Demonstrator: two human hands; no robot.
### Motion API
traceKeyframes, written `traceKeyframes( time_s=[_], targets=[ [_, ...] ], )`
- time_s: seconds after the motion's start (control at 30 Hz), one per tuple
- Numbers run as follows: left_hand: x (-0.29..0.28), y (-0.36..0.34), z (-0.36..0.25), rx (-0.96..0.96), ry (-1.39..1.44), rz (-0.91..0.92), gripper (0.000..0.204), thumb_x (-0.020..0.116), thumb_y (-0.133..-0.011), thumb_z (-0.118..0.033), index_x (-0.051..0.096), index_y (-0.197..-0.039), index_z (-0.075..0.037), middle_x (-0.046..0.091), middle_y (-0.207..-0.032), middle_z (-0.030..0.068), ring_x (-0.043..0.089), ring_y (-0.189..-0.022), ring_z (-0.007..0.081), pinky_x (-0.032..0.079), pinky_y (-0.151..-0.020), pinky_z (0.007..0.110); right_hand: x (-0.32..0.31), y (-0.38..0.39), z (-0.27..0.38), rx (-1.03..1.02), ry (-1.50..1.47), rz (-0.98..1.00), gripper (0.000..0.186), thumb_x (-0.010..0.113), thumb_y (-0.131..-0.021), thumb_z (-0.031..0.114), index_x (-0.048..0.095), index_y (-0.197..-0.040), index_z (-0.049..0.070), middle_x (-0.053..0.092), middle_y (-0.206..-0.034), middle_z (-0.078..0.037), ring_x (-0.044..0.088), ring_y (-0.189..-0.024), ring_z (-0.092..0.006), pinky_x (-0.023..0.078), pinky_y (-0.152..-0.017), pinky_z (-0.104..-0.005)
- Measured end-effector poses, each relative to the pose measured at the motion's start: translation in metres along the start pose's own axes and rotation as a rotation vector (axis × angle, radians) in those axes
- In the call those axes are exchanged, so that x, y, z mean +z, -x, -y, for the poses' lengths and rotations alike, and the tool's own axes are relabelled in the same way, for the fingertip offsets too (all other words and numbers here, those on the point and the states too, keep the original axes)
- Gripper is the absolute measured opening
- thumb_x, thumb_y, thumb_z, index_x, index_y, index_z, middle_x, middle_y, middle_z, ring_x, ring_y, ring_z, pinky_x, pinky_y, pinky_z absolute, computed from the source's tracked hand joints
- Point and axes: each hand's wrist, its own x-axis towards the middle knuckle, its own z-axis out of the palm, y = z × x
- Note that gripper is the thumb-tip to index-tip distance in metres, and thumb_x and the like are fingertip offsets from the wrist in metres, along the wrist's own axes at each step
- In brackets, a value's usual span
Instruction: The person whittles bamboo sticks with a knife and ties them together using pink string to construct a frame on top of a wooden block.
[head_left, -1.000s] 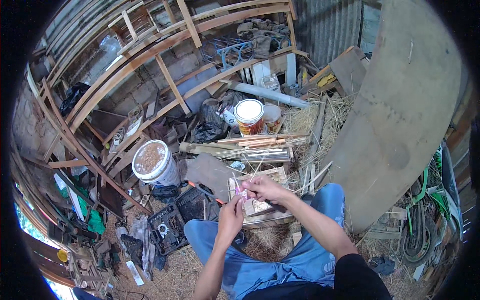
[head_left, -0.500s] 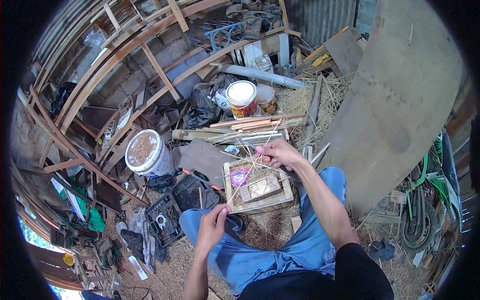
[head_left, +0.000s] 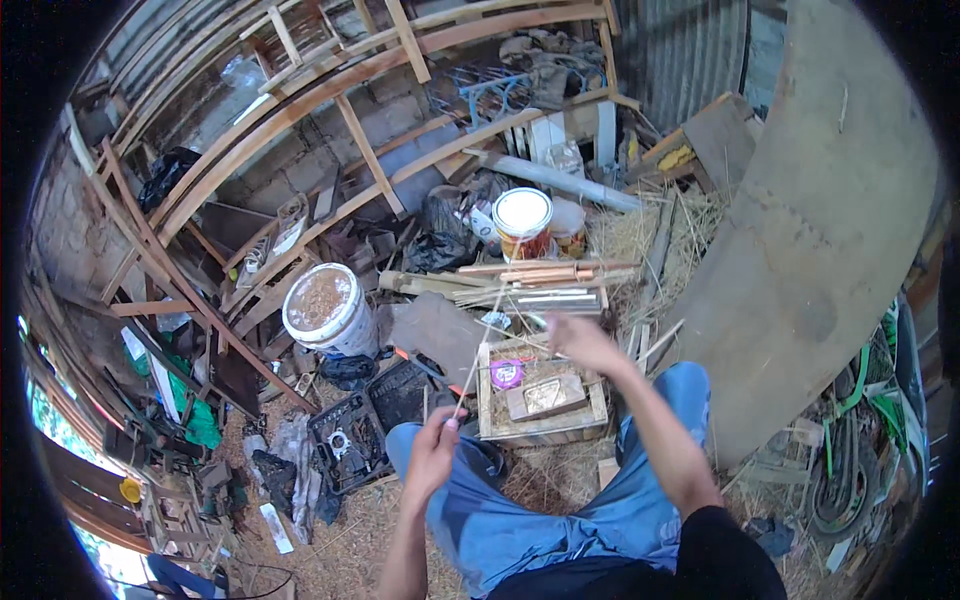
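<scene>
My left hand (head_left: 434, 450) is closed on the lower end of a thin pale wooden strip (head_left: 473, 375), which slants up and away from it. My right hand (head_left: 583, 343) is curled and smeared by motion above the far right of a low wooden box (head_left: 486, 407). A knife showed in that hand a moment ago; now its blade is barely made out in the blur. On the box lie a wooden block (head_left: 546, 398) with a pale patch on top and a small purple round thing (head_left: 506, 374).
Past the box lie several wood lengths (head_left: 540, 272). A white bucket of brown shavings (head_left: 322, 300) and a lidded paint bucket (head_left: 523, 215) stand beyond. An open black tool case (head_left: 345, 440) sits left of my knee; a large board (head_left: 800, 230) leans at right.
My right hand has moved down and nearer, away from the crossing strips, and is blurred. The left hand still grips its strip. The whole view has shifted, with things now lying farther right and lower.
</scene>
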Motion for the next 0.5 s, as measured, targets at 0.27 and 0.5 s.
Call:
traceKeyframes(
  time_s=[0.27,0.5],
  targets=[
    [0.057,-0.047,-0.019,0.021,0.216,0.093,0.020,0.043,-0.098,-0.022,0.055,-0.100,-0.006,0.038,-0.066,-0.0073,0.033,-0.057,0.0030,0.028,-0.050,0.020,0.019,0.004,-0.004,-0.088,-0.632,0.274,0.040,0.047,-0.096,0.020,0.039,-0.132,0.003,0.058,-0.074,-0.004,0.042,-0.055,-0.0055,0.034,-0.048,-0.0195],
    [0.059,-0.043,-0.034,0.130,-0.052,0.097,0.022,0.042,-0.097,-0.016,0.056,-0.089,-0.001,0.045,-0.063,-0.0014,0.045,-0.061,0.0094,0.038,-0.058,0.026,0.024,0.006,0.006,0.056,-0.641,0.414,0.028,0.048,-0.096,0.028,0.059,-0.101,0.003,0.051,-0.066,0.002,0.032,-0.047,-0.0027,0.026,-0.042,-0.0168]
  ],
)
